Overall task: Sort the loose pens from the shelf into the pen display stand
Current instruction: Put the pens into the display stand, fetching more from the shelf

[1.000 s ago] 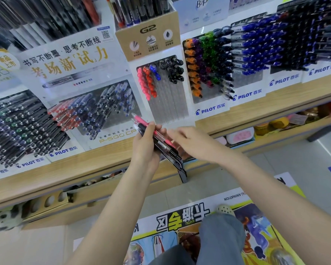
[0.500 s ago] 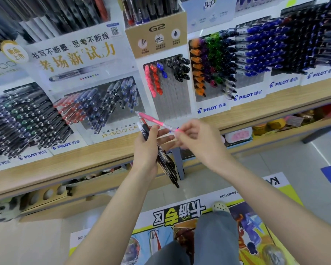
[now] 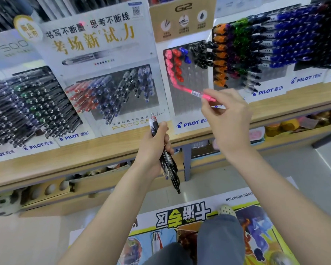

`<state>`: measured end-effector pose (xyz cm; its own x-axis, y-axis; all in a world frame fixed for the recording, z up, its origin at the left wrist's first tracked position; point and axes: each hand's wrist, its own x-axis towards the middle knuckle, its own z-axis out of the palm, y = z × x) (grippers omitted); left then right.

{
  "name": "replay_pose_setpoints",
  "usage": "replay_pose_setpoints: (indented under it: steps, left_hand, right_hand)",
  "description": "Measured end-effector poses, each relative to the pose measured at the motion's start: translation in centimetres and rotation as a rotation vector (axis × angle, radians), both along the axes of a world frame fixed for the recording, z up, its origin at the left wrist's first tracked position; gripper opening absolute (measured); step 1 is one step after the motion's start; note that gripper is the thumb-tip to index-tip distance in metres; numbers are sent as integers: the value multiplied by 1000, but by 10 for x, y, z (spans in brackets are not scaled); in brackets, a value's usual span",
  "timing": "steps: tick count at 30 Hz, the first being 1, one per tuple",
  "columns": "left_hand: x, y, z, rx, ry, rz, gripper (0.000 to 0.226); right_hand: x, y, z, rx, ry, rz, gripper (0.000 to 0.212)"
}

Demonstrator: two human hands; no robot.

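Head view: I see the right hand (image 3: 227,119) pinching a pink pen (image 3: 194,92) - far end at the foot of the display stand's (image 3: 191,106) pink row. Left hand (image 3: 153,150) grips a bundle of dark pens (image 3: 170,169) - in front of the shelf (image 3: 103,155).

What we cannot see
Our left hand (image 3: 153,148) hides the middle of the dark pens (image 3: 173,175) under its fingers. Just past our right hand (image 3: 227,119) fingertips, the label (image 3: 195,94) on the pink pen (image 3: 187,90) is too small to read.
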<state>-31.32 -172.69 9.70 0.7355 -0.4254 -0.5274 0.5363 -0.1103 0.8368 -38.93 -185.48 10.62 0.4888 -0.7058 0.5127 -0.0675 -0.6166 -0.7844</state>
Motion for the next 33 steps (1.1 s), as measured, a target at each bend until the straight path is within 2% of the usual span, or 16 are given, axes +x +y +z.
replay_pose_setpoints:
  steps: [5, 9, 11, 19, 25, 29, 33]
  left_hand:
    - [5, 6, 2, -22, -26, -8, 18]
    - [5, 6, 4, -21, -32, -34, 19]
    - [5, 7, 6, -13, -31, -51, 20]
    - [4, 5, 9, -42, -18, -65, 20]
    - [6, 6, 8, -54, 17, -61, 19]
    - [7, 7, 10, -51, 40, -55, 18]
    - [10, 7, 11, -42, 38, -52, 19]
  right_hand:
    - [10, 5, -4, -134, 16, 6, 21]
    - [17, 11, -4, -352, 52, 18, 18]
    - [21, 11, -6, -396, 78, 18, 19]
    - [39, 12, -8, -435, 116, 34, 24]
    - [45, 17, -13, -334, 50, 8, 27]
    - [41, 21, -9, -294, 63, 43, 22]
    - [39, 20, -5, -346, 60, -4, 13]
